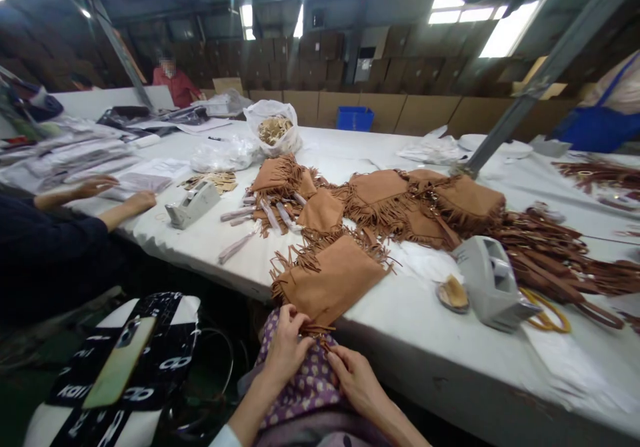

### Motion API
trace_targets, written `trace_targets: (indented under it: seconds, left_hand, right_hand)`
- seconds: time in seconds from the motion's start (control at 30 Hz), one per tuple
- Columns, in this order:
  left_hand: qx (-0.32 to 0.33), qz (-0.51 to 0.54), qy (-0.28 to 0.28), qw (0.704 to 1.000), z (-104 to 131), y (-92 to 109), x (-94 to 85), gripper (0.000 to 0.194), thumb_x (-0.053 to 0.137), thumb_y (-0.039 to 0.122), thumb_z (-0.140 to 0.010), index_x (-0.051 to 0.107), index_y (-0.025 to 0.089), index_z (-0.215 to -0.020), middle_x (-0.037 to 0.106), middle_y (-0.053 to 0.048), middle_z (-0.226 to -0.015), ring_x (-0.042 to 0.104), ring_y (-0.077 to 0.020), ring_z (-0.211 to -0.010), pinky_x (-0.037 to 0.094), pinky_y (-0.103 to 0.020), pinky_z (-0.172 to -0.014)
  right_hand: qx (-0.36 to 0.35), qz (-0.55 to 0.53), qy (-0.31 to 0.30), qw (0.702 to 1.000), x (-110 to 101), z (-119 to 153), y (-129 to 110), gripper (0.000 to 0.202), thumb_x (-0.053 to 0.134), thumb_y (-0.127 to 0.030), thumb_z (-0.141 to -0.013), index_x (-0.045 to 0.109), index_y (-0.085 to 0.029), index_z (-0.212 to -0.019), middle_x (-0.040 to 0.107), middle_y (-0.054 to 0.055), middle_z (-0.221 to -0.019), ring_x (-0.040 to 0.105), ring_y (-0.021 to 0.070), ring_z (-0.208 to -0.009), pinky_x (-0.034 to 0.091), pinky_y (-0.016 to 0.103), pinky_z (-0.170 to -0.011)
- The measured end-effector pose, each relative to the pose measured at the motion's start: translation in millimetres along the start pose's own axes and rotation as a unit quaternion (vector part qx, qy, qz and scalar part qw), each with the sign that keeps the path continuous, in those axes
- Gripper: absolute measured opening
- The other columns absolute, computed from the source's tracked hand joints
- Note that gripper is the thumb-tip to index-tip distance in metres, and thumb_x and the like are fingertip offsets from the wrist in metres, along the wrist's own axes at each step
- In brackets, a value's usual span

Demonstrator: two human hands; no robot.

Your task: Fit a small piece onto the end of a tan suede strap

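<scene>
A tan fringed leather bag [335, 277] lies at the table's front edge, its near corner reaching over my lap. My left hand [289, 340] is closed on that near corner, thumb and fingers pinching by the fringe. Just right of it, my right hand [353, 374] pinches a small brown strap end with a metal clasp [325, 346] beside the bag's corner. The fingertips partly cover the clasp, so its exact form is hidden. Behind the bag lie more fringed bags [377, 190] in a heap, with several plastic-wrapped straps [273, 217] at their left.
A tape dispenser [493, 280] stands right of the bag, near yellow bands [547, 314] and piled brown straps [550, 247]. Another dispenser [193, 204] is at left, near a co-worker's hands [135, 204]. A phone [120, 364] rests on a stool [177, 380]. A metal post [525, 94] rises behind.
</scene>
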State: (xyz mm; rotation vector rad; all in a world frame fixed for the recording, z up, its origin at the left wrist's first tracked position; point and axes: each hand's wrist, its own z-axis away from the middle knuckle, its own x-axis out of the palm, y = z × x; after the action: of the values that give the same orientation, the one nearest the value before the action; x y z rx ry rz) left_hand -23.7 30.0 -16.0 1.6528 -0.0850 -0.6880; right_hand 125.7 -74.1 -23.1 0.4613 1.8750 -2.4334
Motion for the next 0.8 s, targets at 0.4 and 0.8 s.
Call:
trace_targets:
  seconds: [0.4,0.8]
  left_hand:
    - [-0.191,0.245,0.245,0.919,7,-56,-35.5,0.039,0.067,0.055,-0.073,0.054,0.019,-0.079,0.056,0.004,-0.065,0.049,-0.0101,-0.053,0.037,-0.022,-0.053]
    - [-0.249,0.542,-0.1,0.796,48,13,47.7,0.033,0.069,0.041,-0.082,0.069,0.009,-0.09,0.072,-0.01,-0.08,0.066,-0.0164,-0.072,0.05,-0.024,-0.066]
  right_hand:
    - [0.115,-0.147,0.022,0.982,3,9,7,0.055,0.054,-0.074,-0.074,0.047,-0.021,-0.061,0.039,-0.007,-0.042,0.025,0.0071,-0.036,0.015,0.022,-0.039]
    - [0.2,-0.32,-0.074,0.923,24,26,-13,0.047,0.043,-0.063,-0.091,0.044,-0.021,-0.071,0.04,-0.009,-0.045,0.024,0.005,-0.032,0.02,0.017,-0.036]
